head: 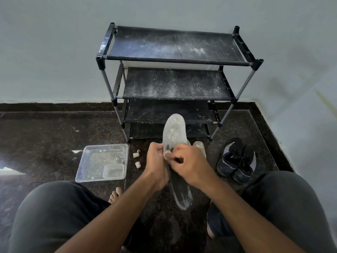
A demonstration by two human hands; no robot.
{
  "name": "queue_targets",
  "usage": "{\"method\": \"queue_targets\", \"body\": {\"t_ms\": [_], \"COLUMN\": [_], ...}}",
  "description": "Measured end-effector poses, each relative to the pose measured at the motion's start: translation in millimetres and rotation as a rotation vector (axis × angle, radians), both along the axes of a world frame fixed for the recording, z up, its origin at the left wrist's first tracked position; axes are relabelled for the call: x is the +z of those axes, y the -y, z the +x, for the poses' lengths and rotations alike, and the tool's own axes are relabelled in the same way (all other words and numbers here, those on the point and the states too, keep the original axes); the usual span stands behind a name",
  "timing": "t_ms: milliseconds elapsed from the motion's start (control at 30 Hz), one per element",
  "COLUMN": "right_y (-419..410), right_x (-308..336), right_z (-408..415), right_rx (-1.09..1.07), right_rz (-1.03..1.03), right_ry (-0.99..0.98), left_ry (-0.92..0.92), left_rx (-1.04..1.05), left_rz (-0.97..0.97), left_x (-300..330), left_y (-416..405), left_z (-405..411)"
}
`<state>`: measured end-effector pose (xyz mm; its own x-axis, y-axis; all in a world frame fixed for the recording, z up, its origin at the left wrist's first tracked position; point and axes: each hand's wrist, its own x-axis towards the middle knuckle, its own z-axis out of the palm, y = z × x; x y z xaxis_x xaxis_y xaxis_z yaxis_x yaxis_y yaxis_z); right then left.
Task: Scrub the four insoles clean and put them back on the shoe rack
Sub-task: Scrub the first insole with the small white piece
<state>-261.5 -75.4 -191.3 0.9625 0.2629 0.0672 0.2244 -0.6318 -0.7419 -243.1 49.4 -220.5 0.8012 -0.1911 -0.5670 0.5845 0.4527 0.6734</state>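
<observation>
We grip insole w/ left hand, right hand pinching small pad; tray lower left holds small tub.

We take this for a home, likely a corner by an entrance: a dusty black shoe rack stands against a plain painted wall. Dark speckled stone floor and a pair of black sneakers beside the rack support that.
</observation>
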Motion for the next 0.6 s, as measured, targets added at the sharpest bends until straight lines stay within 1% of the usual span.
{"method": "queue_targets", "body": {"t_ms": [100, 133, 167, 233, 300, 333, 400, 500, 533, 600], "right_y": [5, 8, 11, 13, 11, 9, 6, 9, 11, 18], "right_x": [4, 7, 9, 9, 3, 0, -3, 3, 5, 6], "right_z": [-4, -4, -3, 2, 6, 6, 3, -2, -1, 5], "right_rx": [0.151, 0.170, 0.150, 0.035, -0.044, -0.046, 0.034, 0.176, 0.166, 0.043], "right_rz": [-0.054, -0.042, -0.005, 0.073, 0.026, -0.019, -0.076, -0.006, 0.034, 0.083], "right_ry": [-0.198, -0.239, -0.234, -0.107, 0.015, 0.034, -0.031, -0.223, -0.221, -0.109], "left_ry": [0.006, 0.009, 0.014, 0.011, -0.002, -0.009, -0.007, -0.011, -0.009, 0.008], "left_rx": [-0.005, -0.004, -0.001, 0.010, -0.020, -0.024, -0.008, -0.016, -0.025, -0.059], "left_rz": [-0.033, -0.057, -0.068, -0.015, 0.003, 0.008, 0.026, 0.005, 0.014, 0.033], "left_x": [4, 3, 4, 5, 5, 5, 7, 11, 12, 13], "left_y": [-3, -4, -5, -5, -3, -2, -4, -8, -9, -9], "left_z": [1, 3, 4, 4, 1, 0, 1, 4, 5, 5]}}
